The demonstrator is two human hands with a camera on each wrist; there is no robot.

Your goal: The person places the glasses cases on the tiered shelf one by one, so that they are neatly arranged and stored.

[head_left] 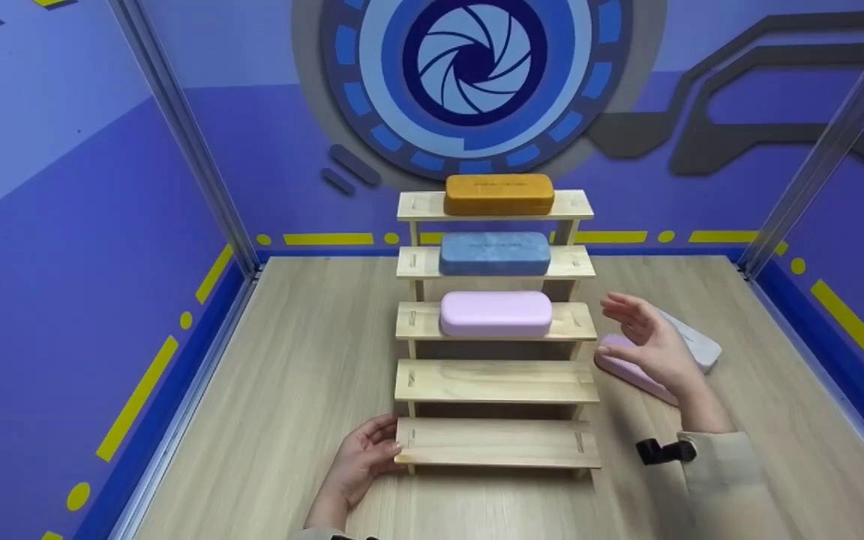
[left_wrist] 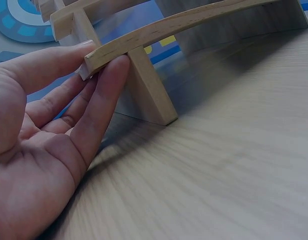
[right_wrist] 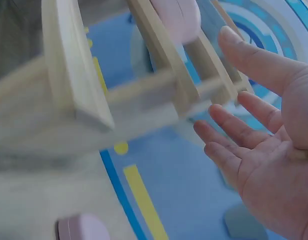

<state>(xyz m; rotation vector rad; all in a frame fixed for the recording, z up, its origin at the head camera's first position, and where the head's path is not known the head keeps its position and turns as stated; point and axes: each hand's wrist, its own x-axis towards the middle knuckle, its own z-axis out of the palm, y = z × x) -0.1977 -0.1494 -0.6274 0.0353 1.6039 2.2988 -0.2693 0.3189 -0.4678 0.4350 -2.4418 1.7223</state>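
A five-step wooden display stand (head_left: 496, 381) stands on the table. At the left end of its lowest step, my left hand (head_left: 361, 459) pinches the board, thumb on top and fingers underneath, as the left wrist view shows close up. To the right of the stand, my right hand (head_left: 653, 349) is raised with fingers spread and nothing in it. It overlaps a pink case (head_left: 633, 375) and a pale grey case (head_left: 694, 345) lying on the table. A lilac glasses case (head_left: 496, 311) rests on the middle step.
Higher on the stand sit a blue case (head_left: 494, 255) on the second step from the top and an orange-brown case (head_left: 499, 196) on the top step. Printed blue-purple panels (head_left: 72, 247) with metal corner posts (head_left: 184, 127) enclose the table (head_left: 304, 337).
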